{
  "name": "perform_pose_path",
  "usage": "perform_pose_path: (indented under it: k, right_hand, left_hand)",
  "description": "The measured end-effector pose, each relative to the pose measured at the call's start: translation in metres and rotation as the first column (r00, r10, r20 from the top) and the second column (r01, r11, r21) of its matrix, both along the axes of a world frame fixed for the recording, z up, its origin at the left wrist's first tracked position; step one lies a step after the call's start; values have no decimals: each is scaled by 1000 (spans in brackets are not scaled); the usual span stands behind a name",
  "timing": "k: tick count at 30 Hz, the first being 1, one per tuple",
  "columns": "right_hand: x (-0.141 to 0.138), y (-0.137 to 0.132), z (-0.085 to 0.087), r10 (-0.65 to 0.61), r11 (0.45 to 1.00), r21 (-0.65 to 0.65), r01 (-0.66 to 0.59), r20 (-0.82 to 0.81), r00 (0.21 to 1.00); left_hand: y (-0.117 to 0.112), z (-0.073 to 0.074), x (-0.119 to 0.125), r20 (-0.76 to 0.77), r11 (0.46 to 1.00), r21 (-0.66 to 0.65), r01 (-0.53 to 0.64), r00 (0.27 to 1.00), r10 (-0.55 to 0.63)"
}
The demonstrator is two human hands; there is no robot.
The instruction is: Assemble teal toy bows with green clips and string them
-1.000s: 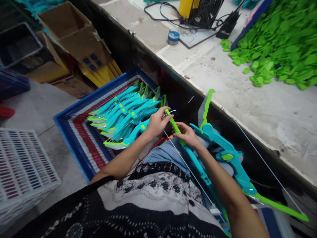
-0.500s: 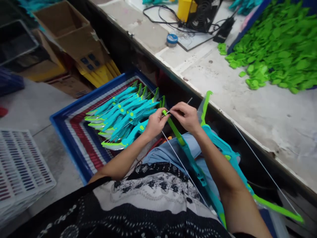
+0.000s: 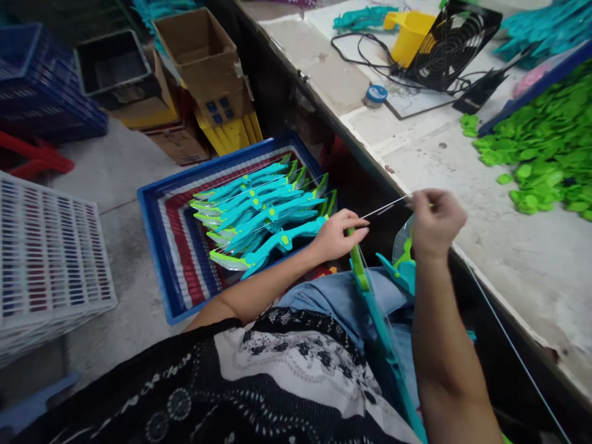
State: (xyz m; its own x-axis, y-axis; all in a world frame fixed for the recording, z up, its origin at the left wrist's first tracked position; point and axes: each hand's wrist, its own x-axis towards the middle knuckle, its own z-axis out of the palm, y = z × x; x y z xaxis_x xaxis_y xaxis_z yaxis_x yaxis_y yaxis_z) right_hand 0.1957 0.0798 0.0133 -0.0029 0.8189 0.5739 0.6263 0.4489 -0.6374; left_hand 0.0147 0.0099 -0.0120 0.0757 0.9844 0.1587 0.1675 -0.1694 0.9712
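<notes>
My left hand point(image 3: 341, 235) is closed around the green tip of a turquoise toy bow point(image 3: 382, 320) that lies across my lap. A white string point(image 3: 386, 206) runs taut from these fingers up to my right hand point(image 3: 437, 219). That hand is a fist over the bench edge, blurred a little, gripping the string's end. Below it, partly covered by my forearm, is a second turquoise and green bow point(image 3: 406, 274). Its own white string slants down to the right. Several more bows point(image 3: 271, 213) lie in rows in a blue tray point(image 3: 157, 262) to the left.
On the white bench point(image 3: 416, 148) stand a black fan point(image 3: 456, 49), a yellow cup point(image 3: 411, 37), a blue-lidded tin point(image 3: 375, 94) and a heap of green plastic pieces point(image 3: 550, 160). A white crate point(image 3: 50, 259) and a cardboard box point(image 3: 198, 55) stand on the left.
My right hand has moved away from my left, up and to the right, drawing the string out straight. The view has shifted, so the surroundings appear farther right.
</notes>
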Motion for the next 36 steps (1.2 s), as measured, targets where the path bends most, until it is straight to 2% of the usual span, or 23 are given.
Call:
perform_pose_path:
  k: [2, 4, 5, 7, 9, 10, 12, 14, 16, 18, 21, 24, 26, 28, 31, 33, 36]
  right_hand:
    - [-28, -36, 3, 95, 995, -18, -95, 39, 995]
    - [-52, -67, -1, 196, 981, -19, -195, 39, 980]
    - [-60, -77, -5, 220, 975, -22, -220, 26, 975]
    - [-68, -85, -12, 219, 974, -50, -220, -25, 975]
    - [-70, -81, -15, 198, 975, -87, -206, -85, 976]
    - [-70, -79, -15, 185, 975, -103, -197, -117, 976]
    - [-69, -74, -13, 149, 974, -139, -176, -186, 971]
    - [-69, -72, -11, 102, 969, -192, -157, -271, 957]
    - [-69, -71, -11, 71, 965, -216, -150, -336, 939]
    - [-70, -70, -13, 56, 976, -179, -124, -345, 937]
    - [-70, -68, -15, 54, 992, -91, -84, -296, 954]
    - [-68, -67, -15, 111, 985, -95, -143, -279, 954]
    - [-66, -67, -15, 179, 965, -143, -220, -254, 950]
    - [-64, -68, -14, 212, 954, -166, -248, -209, 955]
    - [-58, -65, -11, 199, 976, -67, -206, -99, 975]
    - [-52, -61, -7, 214, 977, 7, -214, -12, 977]
    - [-42, -53, 2, 298, 954, 1, -300, 93, 950]
  left_hand:
    - [12, 9, 2, 206, 983, -183, 13, 978, 25]
    - [21, 19, 0, 283, 964, -267, 11, 957, 68]
    - [24, 23, -3, 244, 968, -249, -20, 966, 83]
    - [24, 30, -10, 81, 986, -132, -104, 990, 116]
    - [19, 34, -15, 24, 989, -53, -136, 990, 138]
    - [15, 35, -17, 82, 988, -75, -134, 987, 140]
    - [9, 33, -16, 297, 975, -203, -84, 944, 144]
    - [5, 30, -15, 475, 947, -321, 13, 867, 149]
    - [4, 27, -15, 542, 919, -380, 100, 830, 133]
    - [5, 25, -17, 554, 896, -414, 163, 826, 106]
    - [7, 24, -20, 560, 872, -438, 218, 825, 74]
    - [7, 23, -19, 589, 877, -422, 231, 805, 72]
    - [6, 22, -14, 608, 885, -423, 196, 785, 117]
    - [5, 23, -8, 617, 885, -443, 143, 765, 185]
    - [6, 27, 0, 629, 864, -493, 100, 727, 275]
    - [7, 29, 3, 658, 844, -522, 127, 689, 303]
    - [7, 28, 3, 714, 827, -524, 204, 635, 295]
